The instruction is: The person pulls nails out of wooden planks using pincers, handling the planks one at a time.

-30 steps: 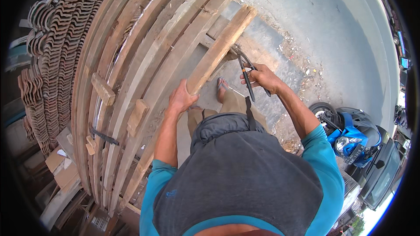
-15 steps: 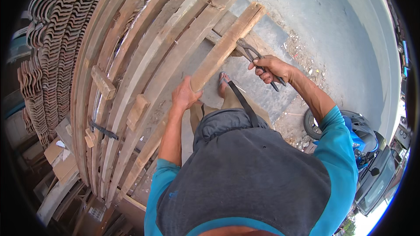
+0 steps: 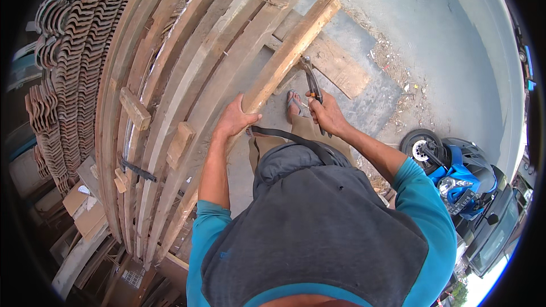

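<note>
A long squared wooden beam slants from the far middle toward my left side. My left hand is wrapped round its side, thumb and fingers astride the wood. In my right hand are dark metal pincers, held by the handles. The jaws are at the beam's right edge; whether they grip anything there is too small to tell. My left fingertips on the beam's underside are hidden.
Several long timbers lie side by side at left, with short wood blocks on them. Stacked roof tiles stand beyond. A plank lies on the floor by a line of debris. A blue motorbike stands at right.
My right hand has drawn in toward my body, and the pincers have swung more upright, jaws still by the beam's edge. My left hand has shifted slightly along the beam, its fingers looser.
</note>
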`<state>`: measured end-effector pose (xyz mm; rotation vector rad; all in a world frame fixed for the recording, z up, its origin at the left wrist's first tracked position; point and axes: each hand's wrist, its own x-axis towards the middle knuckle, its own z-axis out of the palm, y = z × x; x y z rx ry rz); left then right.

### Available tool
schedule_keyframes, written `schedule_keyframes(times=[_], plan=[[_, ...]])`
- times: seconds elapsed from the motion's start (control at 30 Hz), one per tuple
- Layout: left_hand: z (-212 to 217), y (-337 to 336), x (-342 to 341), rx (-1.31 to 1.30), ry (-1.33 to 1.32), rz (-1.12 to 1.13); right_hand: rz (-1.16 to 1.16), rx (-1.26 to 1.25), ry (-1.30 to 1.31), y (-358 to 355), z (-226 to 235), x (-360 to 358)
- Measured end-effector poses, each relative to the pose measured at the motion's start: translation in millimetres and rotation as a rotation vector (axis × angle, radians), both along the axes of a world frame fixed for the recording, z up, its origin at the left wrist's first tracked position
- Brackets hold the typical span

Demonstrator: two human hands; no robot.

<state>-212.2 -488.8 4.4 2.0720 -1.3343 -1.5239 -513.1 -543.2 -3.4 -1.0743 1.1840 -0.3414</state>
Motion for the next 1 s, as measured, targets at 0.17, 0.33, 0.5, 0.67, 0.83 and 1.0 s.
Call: schedule_keyframes(times=[0.17,0.33,0.5,0.67,0.83,1.0], plan=[[2.4,-1.1,-1.0,-0.012,-0.042,0.001,0.066,0.194,-0.048,2.2,21.3,-13.4],[-3.3,-0.4,2.9,-0.011,-0.057,-0.029,0.029,0.246,-0.025,-35.1,24.1,-21.4],[-5.5,2.2,0.0,0.001,-0.075,-0.022,0.182,0.314,0.0,-68.7,35.9,-30.8],[-11.3,3.8,2.4,-0.034,-0.076,-0.022,0.287,0.338,0.019,-93.4,46.2,-40.9],[-6.2,2.4,2.1,-0.039,-0.057,-0.014,0.266,0.392,-0.003,-106.4,45.2,-40.1],[-12.4,6.1,-1.8,0.003,-0.116,-0.028,0.226,0.599,-0.158,-108.5,37.6,-38.4]])
